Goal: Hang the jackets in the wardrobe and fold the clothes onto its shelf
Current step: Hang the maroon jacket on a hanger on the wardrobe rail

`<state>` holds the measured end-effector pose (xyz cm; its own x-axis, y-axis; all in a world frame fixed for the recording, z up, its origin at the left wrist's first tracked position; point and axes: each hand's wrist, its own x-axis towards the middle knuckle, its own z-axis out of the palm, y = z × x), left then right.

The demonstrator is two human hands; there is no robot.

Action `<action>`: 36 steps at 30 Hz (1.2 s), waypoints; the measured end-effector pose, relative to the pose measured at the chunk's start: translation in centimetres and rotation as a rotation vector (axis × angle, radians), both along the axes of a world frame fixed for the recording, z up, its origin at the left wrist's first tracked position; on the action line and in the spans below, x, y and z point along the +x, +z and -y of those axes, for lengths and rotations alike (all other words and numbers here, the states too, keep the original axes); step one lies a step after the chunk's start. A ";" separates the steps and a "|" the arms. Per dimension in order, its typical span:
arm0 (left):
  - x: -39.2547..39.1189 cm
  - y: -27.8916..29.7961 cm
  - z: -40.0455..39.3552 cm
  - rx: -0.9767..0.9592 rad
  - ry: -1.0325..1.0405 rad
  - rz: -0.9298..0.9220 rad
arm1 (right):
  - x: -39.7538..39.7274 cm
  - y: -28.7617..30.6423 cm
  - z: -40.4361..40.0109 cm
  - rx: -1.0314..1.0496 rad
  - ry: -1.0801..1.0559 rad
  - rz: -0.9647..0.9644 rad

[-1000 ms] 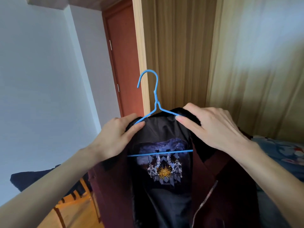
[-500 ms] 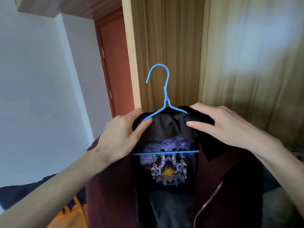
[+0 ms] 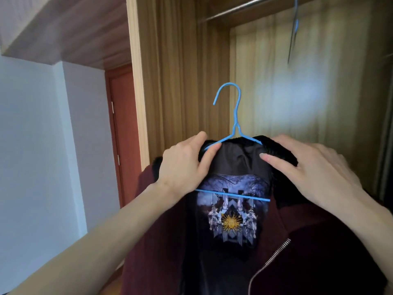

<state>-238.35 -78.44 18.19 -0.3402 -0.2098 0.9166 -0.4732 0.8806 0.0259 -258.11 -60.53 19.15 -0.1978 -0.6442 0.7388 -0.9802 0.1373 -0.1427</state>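
Now your left hand and right hand each grip a shoulder of the jacket, steadying its blue hanger below the far rail.

No readable text, brand name, number or sign appears anywhere. The only marking is a wordless printed picture on the black lining inside a dark red jacket: a golden sun face flanked by pale statue-like figures beneath a bluish sky with bare trees.
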 end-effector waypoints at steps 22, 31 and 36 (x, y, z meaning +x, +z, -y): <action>-12.9 12.5 12.0 0.246 -0.312 -0.035 | -0.6 14.7 8.4 -0.190 -0.529 -0.140; -15.2 20.9 15.4 0.244 -0.481 0.061 | -1.0 23.0 13.9 -0.215 -0.697 -0.187; -17.7 25.3 16.7 0.096 -0.457 0.103 | -2.0 28.4 16.1 -0.236 -0.754 -0.163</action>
